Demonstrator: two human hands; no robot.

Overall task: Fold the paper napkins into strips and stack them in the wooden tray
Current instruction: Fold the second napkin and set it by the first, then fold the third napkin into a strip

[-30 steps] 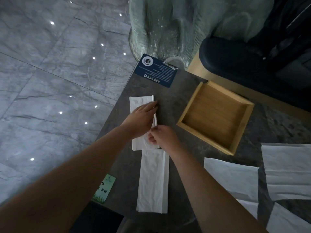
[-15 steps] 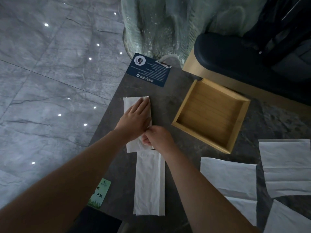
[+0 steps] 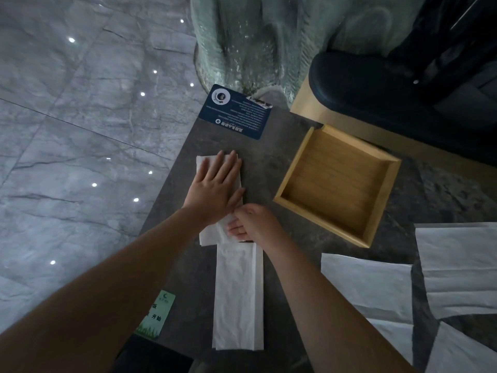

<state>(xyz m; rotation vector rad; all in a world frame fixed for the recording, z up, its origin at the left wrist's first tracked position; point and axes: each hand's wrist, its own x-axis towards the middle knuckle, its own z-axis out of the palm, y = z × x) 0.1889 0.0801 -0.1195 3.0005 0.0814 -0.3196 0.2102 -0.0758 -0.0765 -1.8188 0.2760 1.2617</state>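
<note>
Left hand: your left hand (image 3: 216, 184) lies flat, fingers straight and slightly spread, pressing the half-folded napkin (image 3: 211, 235) onto the grey table (image 3: 269, 170).
Right hand: your right hand (image 3: 255, 223) has its fingers curled, pinching that napkin's near end, right against your left hand.
Folded strip: the folded strip (image 3: 238, 297) lies just nearer you, its far end meeting the half-folded napkin.
Wooden tray: the wooden tray (image 3: 322, 223) sits to the right of your hands, apart from them.
Unfolded napkins: the unfolded napkins (image 3: 368, 286) lie spread flat at the right, nearer you than the tray.
Cards: the dark blue card (image 3: 235, 111) lies beyond your left hand; the green card (image 3: 156, 313) lies at the table's left edge.
</note>
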